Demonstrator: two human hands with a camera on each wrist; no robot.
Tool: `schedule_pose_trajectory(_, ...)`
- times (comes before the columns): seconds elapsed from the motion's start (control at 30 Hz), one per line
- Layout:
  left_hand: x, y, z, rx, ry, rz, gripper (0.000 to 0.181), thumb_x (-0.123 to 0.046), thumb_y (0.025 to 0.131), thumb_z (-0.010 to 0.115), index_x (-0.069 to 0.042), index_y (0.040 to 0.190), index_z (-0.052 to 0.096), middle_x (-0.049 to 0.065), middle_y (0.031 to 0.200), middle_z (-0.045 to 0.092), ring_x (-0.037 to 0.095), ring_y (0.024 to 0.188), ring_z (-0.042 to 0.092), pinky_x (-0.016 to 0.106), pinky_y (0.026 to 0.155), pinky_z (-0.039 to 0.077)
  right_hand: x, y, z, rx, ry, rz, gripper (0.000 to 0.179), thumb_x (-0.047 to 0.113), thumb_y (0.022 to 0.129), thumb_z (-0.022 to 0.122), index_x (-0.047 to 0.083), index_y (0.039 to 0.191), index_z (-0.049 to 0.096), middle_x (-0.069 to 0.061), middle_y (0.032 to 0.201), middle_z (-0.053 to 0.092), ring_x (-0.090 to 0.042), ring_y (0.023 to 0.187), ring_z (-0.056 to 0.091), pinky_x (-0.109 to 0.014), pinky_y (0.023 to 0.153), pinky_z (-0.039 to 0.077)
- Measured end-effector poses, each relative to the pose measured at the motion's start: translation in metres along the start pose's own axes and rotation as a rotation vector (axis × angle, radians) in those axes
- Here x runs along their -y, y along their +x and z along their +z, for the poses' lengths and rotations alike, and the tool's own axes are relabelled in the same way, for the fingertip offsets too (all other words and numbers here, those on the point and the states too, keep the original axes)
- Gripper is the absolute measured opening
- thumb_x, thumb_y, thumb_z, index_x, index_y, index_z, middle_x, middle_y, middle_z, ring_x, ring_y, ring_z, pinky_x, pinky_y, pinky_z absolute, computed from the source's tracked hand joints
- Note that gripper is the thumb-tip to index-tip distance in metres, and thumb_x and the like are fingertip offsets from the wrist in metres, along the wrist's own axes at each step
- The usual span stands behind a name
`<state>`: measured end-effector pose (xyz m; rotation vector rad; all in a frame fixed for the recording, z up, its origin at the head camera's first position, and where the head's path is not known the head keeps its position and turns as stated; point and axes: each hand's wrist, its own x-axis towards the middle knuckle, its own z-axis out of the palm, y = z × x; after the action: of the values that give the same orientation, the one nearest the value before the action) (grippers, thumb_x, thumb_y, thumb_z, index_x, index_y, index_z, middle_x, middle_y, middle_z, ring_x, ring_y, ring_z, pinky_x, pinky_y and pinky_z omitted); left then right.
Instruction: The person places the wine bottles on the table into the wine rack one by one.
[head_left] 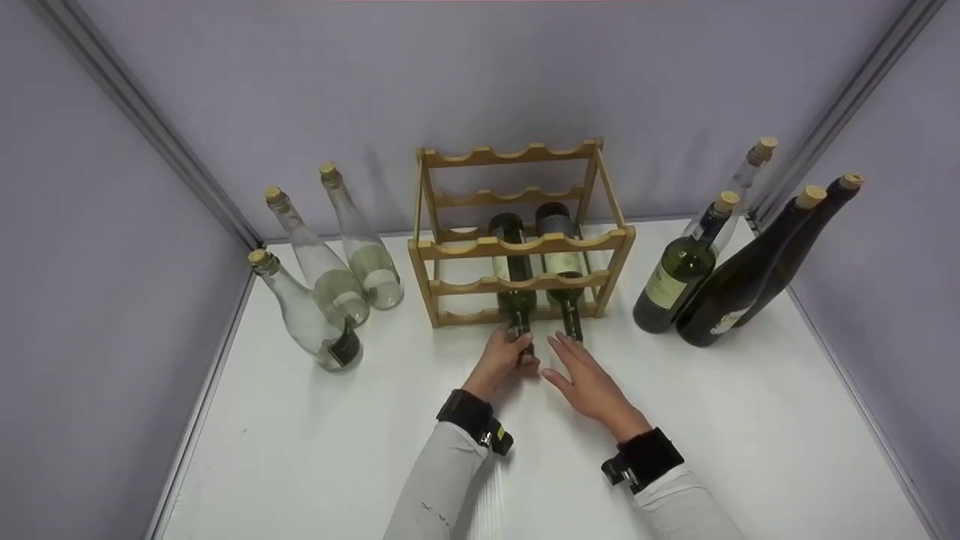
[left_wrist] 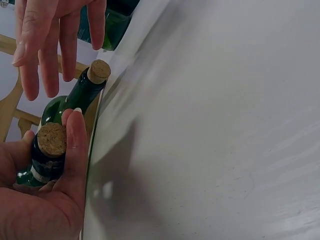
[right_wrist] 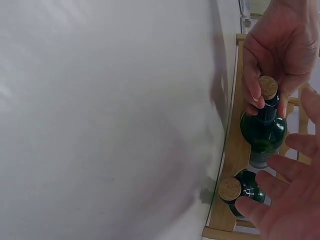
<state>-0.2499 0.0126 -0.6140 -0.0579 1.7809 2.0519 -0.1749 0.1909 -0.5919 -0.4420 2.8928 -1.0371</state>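
A wooden wine rack (head_left: pixel 551 244) stands against the back wall with two corked green wine bottles lying in it, necks toward me. My left hand (head_left: pixel 501 356) grips the neck of the left wine bottle (head_left: pixel 517 268); its cork (left_wrist: pixel 52 140) pokes out between thumb and fingers in the left wrist view. Beside it lies the right wine bottle (head_left: pixel 564 262), its neck reaching out past the front rail. My right hand (head_left: pixel 596 390) has its fingers spread close to that neck and grips nothing. In the right wrist view, its fingers partly cover the right bottle near the cork (right_wrist: pixel 230 189).
Three clear corked bottles, including a front one (head_left: pixel 304 319), stand upright left of the rack. To the right are a green labelled bottle (head_left: pixel 667 289), dark bottles (head_left: pixel 739 281) and a clear bottle (head_left: pixel 742 176) behind. Walls (head_left: pixel 142 300) enclose the white table (head_left: pixel 300 450) on three sides.
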Motion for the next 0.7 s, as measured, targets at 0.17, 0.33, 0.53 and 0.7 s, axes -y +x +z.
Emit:
schedule_pose_trajectory(0.17,-0.003,0.006,0.0,-0.006,-0.007,-0.018,0.039,-0.011,0.102,0.052,0.006,0.135,0.041,0.036,0.111,0.058,0.022,0.067,0.067,0.045,0.075,0.057,-0.001,0.006,-0.002,0.003,-0.013,0.012,0.063,0.039,0.101,0.054,0.006,0.152,0.036,-0.018,0.156,0.03,-0.035,0.143,0.026,-0.051,0.112,0.026)
schedule_pose_trajectory(0.33,-0.002,0.01,0.0,-0.01,0.044,-0.013,0.044,-0.011,0.102,0.053,0.004,0.141,0.037,0.033,0.11,0.059,0.024,0.068,0.068,0.046,0.074,0.057,-0.003,0.01,-0.002,-0.006,-0.008,-0.001,0.063,0.038,0.101,0.054,0.004,0.151,0.036,-0.02,0.155,0.031,-0.037,0.142,0.027,-0.052,0.112,0.027)
schedule_pose_trajectory(0.53,-0.002,0.014,0.001,-0.036,0.117,0.011,0.046,-0.012,0.102,0.053,0.004,0.142,0.037,0.03,0.109,0.061,0.029,0.072,0.069,0.043,0.07,0.058,-0.004,0.011,-0.002,0.0,-0.01,0.008,0.063,0.039,0.102,0.053,0.005,0.152,0.036,-0.02,0.156,0.03,-0.036,0.143,0.026,-0.051,0.112,0.026)
schedule_pose_trajectory(0.7,-0.001,0.017,0.001,-0.043,0.109,0.042,0.047,-0.007,0.101,0.053,0.003,0.143,0.035,0.03,0.106,0.059,0.031,0.07,0.068,0.044,0.068,0.058,-0.004,0.011,-0.001,-0.006,-0.004,0.011,0.062,0.038,0.101,0.054,0.005,0.152,0.036,-0.02,0.155,0.03,-0.035,0.143,0.026,-0.05,0.112,0.027)
